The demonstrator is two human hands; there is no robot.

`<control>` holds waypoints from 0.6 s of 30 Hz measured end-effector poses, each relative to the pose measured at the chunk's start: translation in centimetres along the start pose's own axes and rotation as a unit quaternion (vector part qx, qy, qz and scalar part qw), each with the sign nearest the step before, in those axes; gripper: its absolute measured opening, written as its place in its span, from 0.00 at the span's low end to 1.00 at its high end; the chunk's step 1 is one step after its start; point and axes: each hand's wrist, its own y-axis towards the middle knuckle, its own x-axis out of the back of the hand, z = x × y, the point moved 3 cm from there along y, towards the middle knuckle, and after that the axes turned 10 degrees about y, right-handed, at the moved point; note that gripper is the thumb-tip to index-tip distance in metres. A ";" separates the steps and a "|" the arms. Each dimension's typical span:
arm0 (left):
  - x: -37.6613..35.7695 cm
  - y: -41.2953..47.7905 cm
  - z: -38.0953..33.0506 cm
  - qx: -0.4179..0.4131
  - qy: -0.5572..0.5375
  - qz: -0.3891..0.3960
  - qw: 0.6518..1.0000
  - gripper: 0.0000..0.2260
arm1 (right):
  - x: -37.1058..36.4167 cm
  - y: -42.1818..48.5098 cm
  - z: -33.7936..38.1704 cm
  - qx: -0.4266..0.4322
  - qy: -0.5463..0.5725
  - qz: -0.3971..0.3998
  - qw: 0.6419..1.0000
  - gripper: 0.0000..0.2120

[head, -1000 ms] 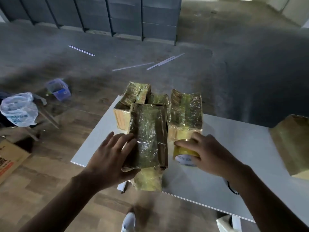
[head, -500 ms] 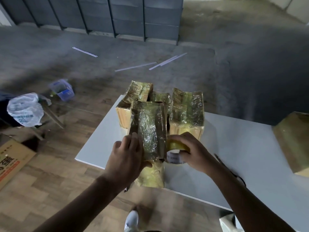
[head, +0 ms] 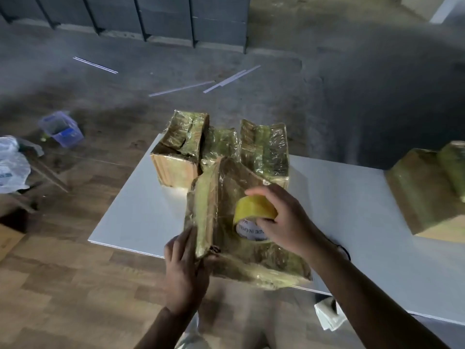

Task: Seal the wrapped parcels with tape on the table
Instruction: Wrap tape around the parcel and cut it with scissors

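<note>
On front parcel (head: pixel 251 260), yellow tape roll (head: pixel 254 210)

one head-worn camera looks forward and down, close over the surface (head: pixel 141 197) toward 6 o'clock; the floor (head: pixel 352 96) spreads from 9 to 3 o'clock.
</note>
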 end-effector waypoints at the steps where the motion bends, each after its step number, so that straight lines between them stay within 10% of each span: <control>1: -0.9 -0.2 0.6 0.023 -0.030 0.016 0.999 0.31 | -0.6 -0.1 -0.4 -0.011 -0.007 0.009 1.000 0.22; 11: -5.3 -2.3 8.2 0.091 -0.039 0.223 0.970 0.26 | -8.3 -1.2 -4.2 -0.055 -0.027 0.136 0.989 0.29; 18: -4.6 -0.8 5.4 -0.118 0.051 0.207 0.970 0.44 | -10.7 -2.3 -5.2 -0.063 -0.014 0.124 0.990 0.34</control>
